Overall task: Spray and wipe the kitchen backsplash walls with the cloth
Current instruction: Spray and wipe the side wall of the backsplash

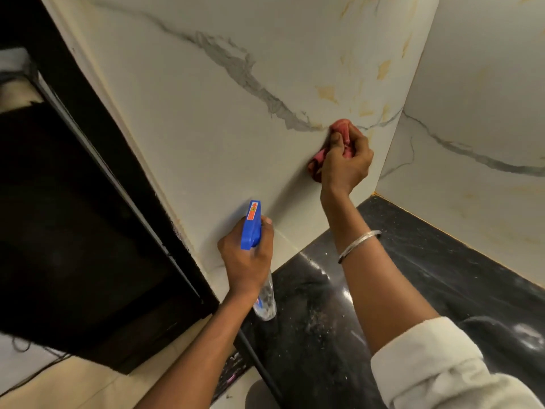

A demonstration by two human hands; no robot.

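Far left of the backsplash corner (390, 154), a broad black frame (97, 160) slants down the view, and what lies in its dark inside cannot be made out. Below it a thin cable (35, 371) trails over pale floor. Two marble-look backsplash walls meet at that corner. The left wall (206, 137) has one heavy grey vein and yellowish patches, and the right wall (483, 119) has a thinner vein. Left of the corner and low down, the left hand (246, 262) is curled around the neck of the single spray bottle (251, 228). Its blue head points up at the left wall, and its clear body (265, 302) hangs below the wrist. The trigger is hidden behind the fingers and the label is mostly covered. Just left of the corner, the right hand (348, 165) bunches the one red cloth (315, 166) and presses it to the left wall where the vein ends. Most of the cloth is buried under the clenched fingers. One silver bangle (358, 245) circles that forearm, and a rolled cream sleeve (427, 364) is cut off by the bottom edge. At the foot of the corner, a glossy black countertop (436, 270) speckled with pale crumbs runs along both walls.
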